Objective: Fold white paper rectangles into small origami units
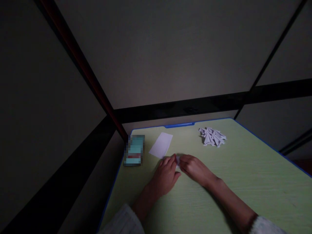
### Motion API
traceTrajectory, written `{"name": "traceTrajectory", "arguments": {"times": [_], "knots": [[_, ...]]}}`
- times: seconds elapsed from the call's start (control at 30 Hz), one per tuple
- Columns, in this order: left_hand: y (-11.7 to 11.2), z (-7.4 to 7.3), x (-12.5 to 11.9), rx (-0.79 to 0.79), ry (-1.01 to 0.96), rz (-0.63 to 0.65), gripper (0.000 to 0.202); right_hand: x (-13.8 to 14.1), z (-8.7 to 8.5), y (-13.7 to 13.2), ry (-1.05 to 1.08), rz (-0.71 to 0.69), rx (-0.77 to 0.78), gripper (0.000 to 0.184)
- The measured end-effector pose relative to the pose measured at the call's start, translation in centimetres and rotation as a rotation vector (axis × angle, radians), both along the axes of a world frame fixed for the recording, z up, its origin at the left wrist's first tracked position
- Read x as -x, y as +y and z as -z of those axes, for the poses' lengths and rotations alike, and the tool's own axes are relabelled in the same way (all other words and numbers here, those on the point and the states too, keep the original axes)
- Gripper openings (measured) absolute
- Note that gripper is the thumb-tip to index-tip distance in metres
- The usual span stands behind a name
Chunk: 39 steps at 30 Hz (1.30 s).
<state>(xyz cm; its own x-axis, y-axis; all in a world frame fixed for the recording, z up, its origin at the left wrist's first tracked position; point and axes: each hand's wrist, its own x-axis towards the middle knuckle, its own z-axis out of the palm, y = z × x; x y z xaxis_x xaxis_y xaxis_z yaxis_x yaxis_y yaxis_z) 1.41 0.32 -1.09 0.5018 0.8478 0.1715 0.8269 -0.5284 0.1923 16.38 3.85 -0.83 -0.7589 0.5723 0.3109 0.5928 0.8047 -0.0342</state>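
Observation:
A small piece of folded white paper [177, 161] lies on the table between my hands, mostly hidden by the fingers. My left hand [166, 174] presses its fingertips on the paper's left side, its thumb standing a little apart. On the other side, my right hand [192, 165] is closed, the fingers pinching the paper's right edge. Just beyond my left fingers is a flat white paper sheet [161, 145]. Farther back on the right sits a heap of pointed, folded white paper pieces [212, 136].
The light green table [243, 169] has a blue edge and a blue handle-like strip [179, 124] at the back. A phone-like device [135, 150] with a blurred screen lies at the left edge. Dark panelled walls [175, 58] rise behind and to the left.

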Motion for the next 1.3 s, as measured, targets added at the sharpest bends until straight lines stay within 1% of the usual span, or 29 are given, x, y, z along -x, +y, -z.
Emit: {"name": "traceTrajectory", "arguments": {"times": [0.07,0.17,0.37,0.5,0.6,0.67,0.8,0.9,1.03,1.17,1.23,1.3], "knots": [[0.0,0.0,0.0,-0.006,-0.009,-0.001,0.040,0.1,0.0,0.1,-0.053,-0.042,-0.052,0.019],[0.1,-0.1,0.1,0.001,-0.019,0.000,0.038,0.2,-0.4,0.1,-0.088,-0.071,-0.038,0.020],[0.2,-0.3,0.3,0.030,-0.066,0.037,0.044,-0.3,-1.7,-0.3,0.011,-0.014,0.173,0.022],[0.3,-0.3,0.5,0.050,-0.066,0.056,0.037,-1.1,-1.7,-0.4,0.050,-0.008,0.279,0.021],[0.3,-0.3,0.7,0.057,-0.082,0.064,0.034,-1.3,-1.7,-0.4,0.093,0.025,0.344,0.024],[0.3,-0.4,0.7,0.061,-0.086,0.072,0.032,-1.2,-1.7,-0.6,0.087,0.077,0.335,0.026],[0.3,-0.6,0.7,0.086,-0.071,0.068,0.026,-0.4,-1.8,-1.2,-0.026,0.178,0.263,0.030],[0.2,-0.6,0.7,0.101,-0.064,0.057,0.028,-0.2,-1.8,-1.4,-0.079,0.226,0.249,0.032],[0.2,-0.5,0.8,0.114,-0.066,0.046,0.033,-0.4,-2.1,-1.1,-0.090,0.232,0.283,0.029],[0.3,-0.3,0.9,0.100,-0.078,0.049,0.033,-0.8,-3.0,-1.1,-0.118,0.223,0.331,0.022],[0.3,-0.1,0.9,0.092,-0.082,0.049,0.034,-0.8,-3.4,-1.3,-0.144,0.212,0.321,0.021],[0.3,0.0,0.9,0.085,-0.073,0.048,0.034,-0.8,-3.5,-1.5,-0.159,0.202,0.278,0.021]]}}
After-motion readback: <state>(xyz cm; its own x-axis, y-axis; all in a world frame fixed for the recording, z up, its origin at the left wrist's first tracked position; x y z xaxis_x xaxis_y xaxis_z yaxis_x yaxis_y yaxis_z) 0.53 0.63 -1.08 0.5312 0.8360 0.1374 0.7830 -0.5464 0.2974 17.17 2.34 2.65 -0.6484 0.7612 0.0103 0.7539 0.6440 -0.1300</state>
